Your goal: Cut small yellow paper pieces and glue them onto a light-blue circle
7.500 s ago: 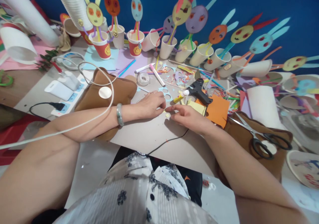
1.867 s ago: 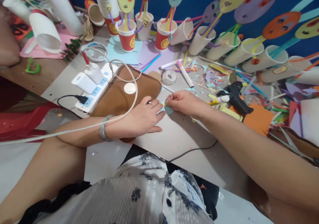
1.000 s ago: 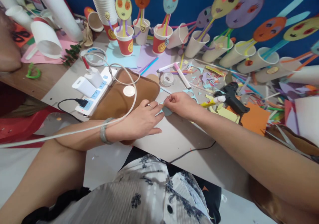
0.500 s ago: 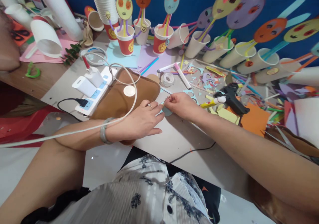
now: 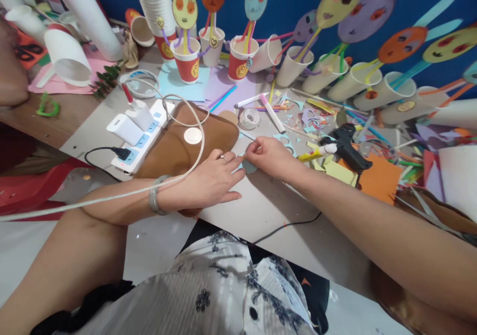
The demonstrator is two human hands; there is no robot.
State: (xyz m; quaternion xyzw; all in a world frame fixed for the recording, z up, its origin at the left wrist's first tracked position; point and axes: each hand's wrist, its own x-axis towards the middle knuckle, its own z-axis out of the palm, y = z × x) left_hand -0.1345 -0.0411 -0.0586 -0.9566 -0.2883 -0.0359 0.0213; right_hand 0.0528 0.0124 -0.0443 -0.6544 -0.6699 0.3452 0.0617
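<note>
My left hand (image 5: 216, 178) lies palm down with its fingers spread, a ring on one finger, over the edge of a brown leather-like case (image 5: 164, 151). Its fingertips reach the edge of a small light blue paper piece (image 5: 249, 167). Right beside them, my right hand (image 5: 271, 157) is closed in a pinch above that paper. What sits between its fingertips is too small to make out. A thin pale stick (image 5: 246, 135) shows just beyond the right fingers; I cannot tell whether they touch it.
A white power strip (image 5: 143, 138) with plugs stands left, its cable crossing over my left wrist. Clear tape (image 5: 249, 119), markers (image 5: 274, 114), paper scraps (image 5: 311, 119) and a black glue gun (image 5: 346, 146) lie about. Scissors (image 5: 428, 208) are at right. Paper cups (image 5: 186, 61) with rabbit faces line the back.
The view has shifted very slightly. My right hand's fingers have moved a little; my left hand stays in place.
</note>
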